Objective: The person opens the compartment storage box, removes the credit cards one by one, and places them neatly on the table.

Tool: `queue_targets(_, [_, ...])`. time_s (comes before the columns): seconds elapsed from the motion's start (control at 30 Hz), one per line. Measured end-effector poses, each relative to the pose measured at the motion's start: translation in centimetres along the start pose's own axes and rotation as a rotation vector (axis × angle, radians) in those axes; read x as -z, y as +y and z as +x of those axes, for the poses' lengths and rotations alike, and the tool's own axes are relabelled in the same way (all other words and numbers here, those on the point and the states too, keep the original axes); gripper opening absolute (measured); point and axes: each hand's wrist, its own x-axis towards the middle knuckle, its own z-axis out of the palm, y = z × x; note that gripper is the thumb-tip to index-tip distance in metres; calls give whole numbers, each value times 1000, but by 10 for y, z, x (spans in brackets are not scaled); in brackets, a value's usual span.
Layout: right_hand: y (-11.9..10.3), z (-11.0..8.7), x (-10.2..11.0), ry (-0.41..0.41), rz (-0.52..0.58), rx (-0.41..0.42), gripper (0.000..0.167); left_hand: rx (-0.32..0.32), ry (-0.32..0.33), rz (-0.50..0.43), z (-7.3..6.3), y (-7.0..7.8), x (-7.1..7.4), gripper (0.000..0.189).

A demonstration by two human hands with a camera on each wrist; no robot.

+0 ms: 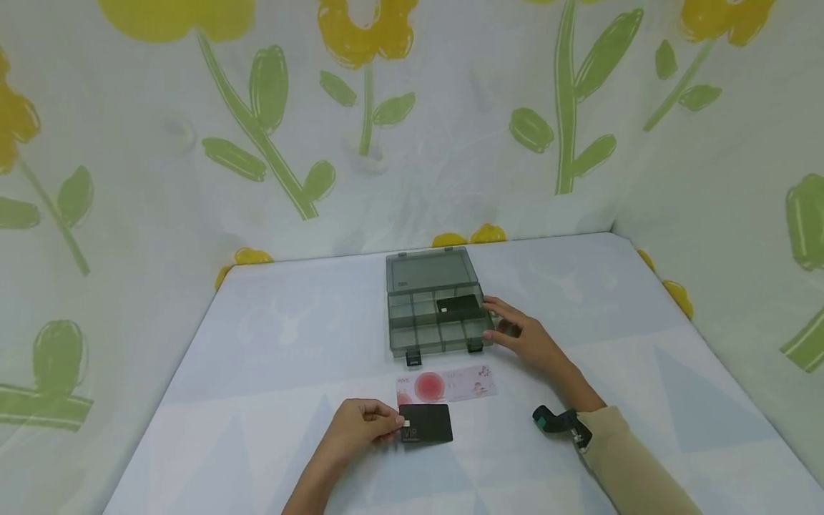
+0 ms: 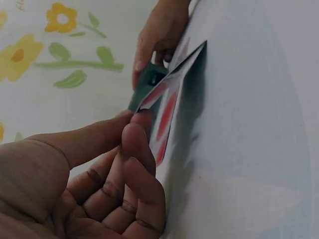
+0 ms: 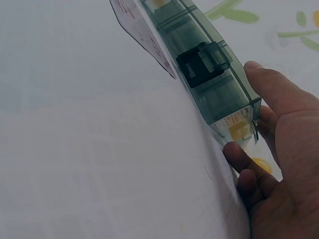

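Observation:
My left hand (image 1: 362, 425) pinches a black card (image 1: 430, 423) marked VIP by its left edge, between thumb and fingertips. Seen in the left wrist view, the card (image 2: 187, 63) is tilted, its far corner casting a shadow on the table. Beyond it stands a translucent grey-green compartment box (image 1: 402, 336) with its lid (image 1: 431, 270) laid back. A second black card (image 1: 455, 305) rests over the box's back right compartments. Against the box's right side, my right hand (image 1: 534, 342) has its fingers loosely spread, thumb at the front right corner; no object shows in its palm.
A pink and white paper strip (image 1: 460, 383) with a red circle lies between the box and the held card, partly overlapped by that card. Two dark latches (image 1: 413, 357) stick out from the box's front. Flower-printed cloth walls (image 1: 450, 193) surround the table (image 1: 270, 386).

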Motion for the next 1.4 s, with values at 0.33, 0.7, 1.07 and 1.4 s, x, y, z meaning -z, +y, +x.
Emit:
queue_targets(0.33, [-2,1,1,-6,5,-18,66,-7,16,215,-2,10,-2,15])
queue_targets(0.7, [-3,1,1,-4,3,-21,65,-37,39,283,0,8,-2,18])
queue_targets(1.07, [-2,2,1,-6,4,-21,65,-430,95,527,1,0,-10,10])
queue_targets(1.4, [-4,1,1,-4,0,-22,64,-778,95,831,-7,-9,-12,30])
